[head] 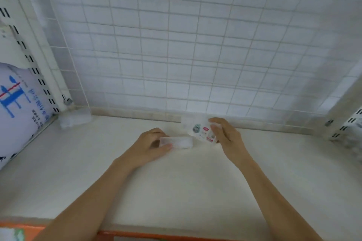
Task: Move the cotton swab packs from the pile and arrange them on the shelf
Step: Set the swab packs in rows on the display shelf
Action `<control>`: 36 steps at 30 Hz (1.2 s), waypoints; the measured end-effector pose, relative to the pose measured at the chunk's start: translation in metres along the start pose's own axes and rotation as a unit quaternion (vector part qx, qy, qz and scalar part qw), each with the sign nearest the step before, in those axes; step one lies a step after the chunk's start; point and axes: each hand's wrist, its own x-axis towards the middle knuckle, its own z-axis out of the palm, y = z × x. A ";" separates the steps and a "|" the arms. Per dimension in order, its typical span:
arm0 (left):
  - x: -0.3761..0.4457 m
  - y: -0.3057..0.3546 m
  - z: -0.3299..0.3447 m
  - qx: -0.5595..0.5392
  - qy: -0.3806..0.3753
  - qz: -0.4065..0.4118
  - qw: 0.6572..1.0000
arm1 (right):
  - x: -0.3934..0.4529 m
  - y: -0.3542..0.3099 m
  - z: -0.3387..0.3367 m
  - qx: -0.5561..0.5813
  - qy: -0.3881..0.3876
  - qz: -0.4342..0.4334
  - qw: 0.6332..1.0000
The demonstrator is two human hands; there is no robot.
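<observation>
Nearest me runs the orange front edge point(156, 235) of the shelf point(176, 191), and my two bare forearms reach over it onto the pale board. My left hand point(150, 147) has its grip closed round a clear cotton swab pack point(177, 141), thumb below and fingers curled over the near end, so the pack lies on its side low over the board. I judge I hold it this way so I can slide it flat into line. My right hand point(225, 135) pinches a second pack with a printed label point(202, 132) by its right end, tilted up with the label toward me, close to the back lip and the wire grid point(195, 45) behind. That tilt probably lets me check which face should show before I stand it against the back. The two packs are just beside each other, nearly touching at their inner ends. At the far left back corner sits another clear pack point(75, 118), blurred, which may be one already placed. A large white bag with blue print point(17, 107) leans in the neighbouring bay. The pile itself is out of view.
</observation>
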 end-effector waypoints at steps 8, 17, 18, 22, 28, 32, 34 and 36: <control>-0.004 0.004 -0.003 -0.076 0.036 -0.135 0.987 | -0.022 0.003 0.003 0.039 -0.034 0.108 0.993; 0.001 -0.003 0.002 0.015 0.043 -0.099 0.994 | -0.020 0.025 -0.002 -0.112 -0.040 0.077 0.990; 0.000 -0.004 0.003 0.008 0.041 -0.101 0.994 | -0.019 0.025 -0.002 -0.115 -0.042 0.075 0.990; -0.004 0.006 -0.005 -0.105 0.009 -0.128 0.986 | -0.021 0.025 -0.006 -0.082 -0.087 0.101 0.988; -0.009 0.005 -0.006 0.120 -0.096 -0.067 0.986 | -0.025 0.023 0.000 -0.178 -0.118 0.087 0.973; -0.009 0.002 -0.002 0.116 -0.078 -0.050 0.989 | -0.026 0.028 0.001 -0.169 -0.066 0.075 0.981; -0.008 0.002 -0.001 0.123 -0.068 -0.038 0.989 | -0.028 0.027 0.004 -0.173 -0.030 0.071 0.982; -0.007 0.000 0.002 0.137 -0.046 -0.012 0.989 | -0.030 0.024 0.007 -0.185 -0.009 0.063 0.981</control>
